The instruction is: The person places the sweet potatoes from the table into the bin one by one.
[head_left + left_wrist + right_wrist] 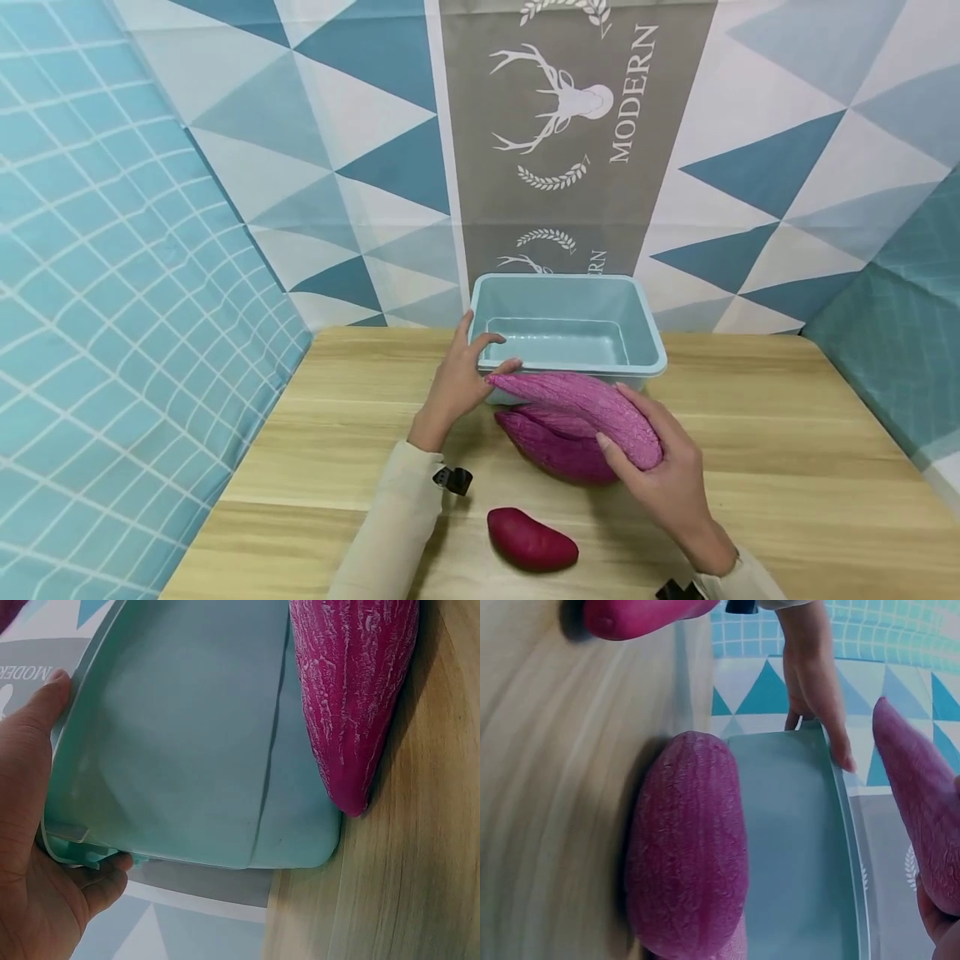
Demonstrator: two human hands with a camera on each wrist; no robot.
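My left hand [457,379] holds the left front corner of a light blue plastic bin [555,298]; in the left wrist view its thumb lies at the rim and the fingers bend round the corner. My right hand [671,475] grips the thick end of a long purple sweet potato [577,395], raised in front of the bin with its thin tip pointing left. Below it, a dark purple sweet potato [551,448] and a lighter one [553,417], partly hidden, lie side by side on the table against the bin's front.
A smaller, smooth red sweet potato [531,540] lies nearer on the wooden table [330,467], between the forearms. Patterned cloth [360,108] hangs behind the bin, and blue checked cloth [97,275] covers the left side.
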